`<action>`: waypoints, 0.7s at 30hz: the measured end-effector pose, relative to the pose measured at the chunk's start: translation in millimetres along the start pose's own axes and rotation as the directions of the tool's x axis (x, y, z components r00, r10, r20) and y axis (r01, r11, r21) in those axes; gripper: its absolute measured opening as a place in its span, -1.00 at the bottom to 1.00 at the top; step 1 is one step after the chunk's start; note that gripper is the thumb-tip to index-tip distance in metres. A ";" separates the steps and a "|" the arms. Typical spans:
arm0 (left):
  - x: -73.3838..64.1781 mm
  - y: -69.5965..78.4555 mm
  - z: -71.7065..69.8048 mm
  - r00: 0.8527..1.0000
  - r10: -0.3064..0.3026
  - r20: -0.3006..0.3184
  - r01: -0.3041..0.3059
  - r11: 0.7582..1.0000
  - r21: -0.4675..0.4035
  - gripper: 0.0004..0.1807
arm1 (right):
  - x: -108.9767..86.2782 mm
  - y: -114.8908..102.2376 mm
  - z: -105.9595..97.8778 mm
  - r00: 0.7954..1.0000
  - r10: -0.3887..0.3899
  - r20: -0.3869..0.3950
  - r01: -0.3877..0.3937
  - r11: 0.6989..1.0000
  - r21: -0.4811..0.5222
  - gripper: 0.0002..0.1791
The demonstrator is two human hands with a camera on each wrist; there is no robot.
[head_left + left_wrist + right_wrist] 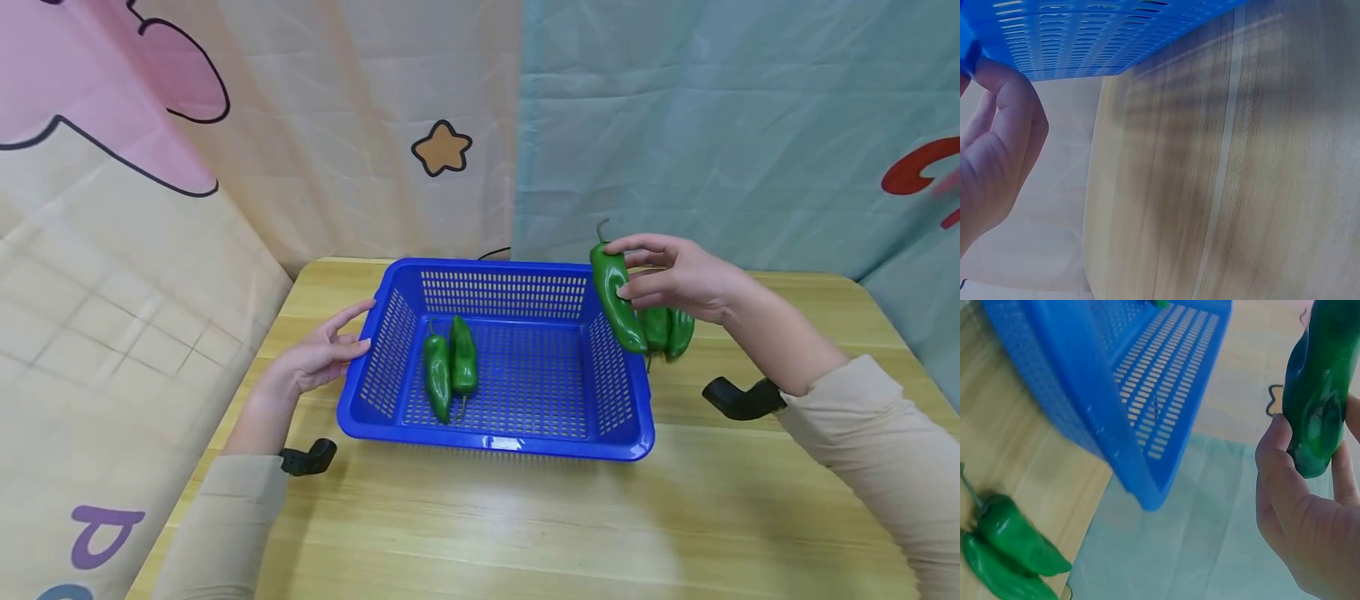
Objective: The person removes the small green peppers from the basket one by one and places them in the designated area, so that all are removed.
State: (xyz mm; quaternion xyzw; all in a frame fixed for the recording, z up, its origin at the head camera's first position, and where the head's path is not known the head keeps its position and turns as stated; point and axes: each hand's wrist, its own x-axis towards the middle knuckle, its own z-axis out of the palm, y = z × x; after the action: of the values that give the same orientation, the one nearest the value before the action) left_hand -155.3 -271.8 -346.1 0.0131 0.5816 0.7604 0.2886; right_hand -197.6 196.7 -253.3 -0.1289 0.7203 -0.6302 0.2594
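At the lower left of the head view, a purple sideways shape resembling a letter P (108,515) is printed on the pale fabric backdrop (172,408), above a cut-off, unreadable blue curve (64,592).

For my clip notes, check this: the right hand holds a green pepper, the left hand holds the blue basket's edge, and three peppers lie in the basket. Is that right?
Not quite: only two peppers lie in the basket, as the head view shows. The right hand does hold a green pepper, and the left hand holds the blue basket's edge.
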 end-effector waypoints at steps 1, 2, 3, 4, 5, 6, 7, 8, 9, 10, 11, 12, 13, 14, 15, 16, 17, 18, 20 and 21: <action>-0.3 0.2 0.3 1.000 0.001 0.001 -0.001 1.000 -0.002 -0.17 | -1.3 0.5 -1.9 1.000 -0.001 -0.005 0.001 1.000 0.001 -0.49; -0.6 0.4 0.5 1.000 0.000 0.000 0.000 1.000 -0.004 -0.17 | -2.6 1.3 -3.7 1.000 0.000 -0.010 0.000 1.000 -0.002 -0.49; -0.9 0.5 0.9 1.000 0.000 0.001 0.000 1.000 -0.005 -0.17 | -3.9 2.3 -5.2 1.000 0.003 -0.016 -0.003 1.000 -0.007 -0.48; -1.3 0.6 1.1 1.000 0.001 0.002 -0.001 1.000 -0.003 -0.17 | -5.1 3.4 -6.5 1.000 0.009 -0.024 -0.009 1.000 -0.011 -0.48; -1.5 0.5 1.2 1.000 0.001 0.002 -0.001 1.000 -0.004 -0.17 | -6.2 4.9 -7.8 0.999 0.017 -0.032 -0.017 1.000 -0.015 -0.48; -1.7 0.4 1.4 1.000 0.001 0.002 -0.001 1.000 -0.005 -0.17 | -7.0 6.4 -8.9 0.999 0.025 -0.039 -0.025 1.000 -0.018 -0.47; -1.8 0.4 1.4 1.000 -0.001 0.000 0.001 1.000 -0.006 -0.16 | -7.8 8.1 -10.4 0.999 0.031 -0.041 -0.032 0.999 -0.021 -0.47; -2.0 0.4 1.3 1.000 -0.001 0.000 0.001 1.000 -0.006 -0.16 | -8.5 9.7 -11.4 0.998 0.040 -0.048 -0.041 0.999 -0.022 -0.47; -1.9 0.4 1.3 1.000 0.000 0.000 0.000 1.000 -0.003 -0.17 | -9.4 11.2 -12.5 0.997 0.046 -0.055 -0.047 0.999 -0.024 -0.47; -1.9 0.6 1.4 1.000 0.001 -0.002 -0.001 1.000 0.002 -0.17 | -10.3 12.8 -13.9 0.997 0.050 -0.061 -0.052 0.998 -0.027 -0.47; -1.6 0.7 1.6 1.000 0.001 -0.004 -0.001 1.000 0.003 -0.16 | -11.1 14.4 -15.5 0.996 0.052 -0.069 -0.054 0.998 -0.030 -0.47; -1.4 0.9 1.9 1.000 0.002 -0.004 -0.002 1.000 0.006 -0.17 | -12.2 16.0 -17.4 0.996 0.052 -0.075 -0.055 0.998 -0.033 -0.47; -1.3 1.1 1.8 1.000 0.004 -0.005 -0.004 1.000 0.012 -0.17 | -13.1 17.9 -19.6 0.996 0.051 -0.077 -0.054 0.998 -0.038 -0.47; -1.1 1.2 2.1 1.000 0.006 -0.004 -0.006 1.000 0.018 -0.17 | -14.1 19.8 -21.4 0.995 0.052 -0.086 -0.056 0.998 -0.042 -0.47; -0.8 1.0 2.2 1.000 0.008 -0.005 -0.007 1.000 0.023 -0.17 | -15.1 22.1 -23.9 0.995 0.052 -0.087 -0.056 0.998 -0.043 -0.47; -0.6 0.9 2.5 1.000 0.007 -0.007 -0.007 1.000 0.024 -0.17 | -15.9 24.5 -26.5 0.995 0.053 -0.086 -0.056 0.998 -0.040 -0.48; -0.5 0.6 2.3 1.000 0.007 -0.009 -0.007 1.000 0.026 -0.17 | -17.0 26.9 -29.0 0.995 0.054 -0.084 -0.057 0.998 -0.036 -0.48; -0.6 0.4 2.3 1.000 0.007 -0.010 -0.007 1.000 0.030 -0.16 | -18.0 29.3 -31.4 0.995 0.056 -0.085 -0.059 0.998 -0.031 -0.48; -0.7 0.2 3.0 1.000 0.007 -0.017 -0.006 0.999 0.040 -0.16 | -20.5 33.7 -36.0 0.994 0.062 -0.092 -0.064 0.998 -0.020 -0.48; -0.8 0.1 3.2 1.000 0.006 -0.022 -0.005 0.999 0.047 -0.15 | -21.8 35.7 -38.4 0.993 0.064 -0.096 -0.065 0.998 -0.013 -0.48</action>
State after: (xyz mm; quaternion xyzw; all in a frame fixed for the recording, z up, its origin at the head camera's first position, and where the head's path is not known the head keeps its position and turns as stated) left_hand -153.6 -269.4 -344.7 0.0132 0.6024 0.7475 0.2796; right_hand -195.0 246.3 -280.8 -0.0772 0.7407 -0.6213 0.2437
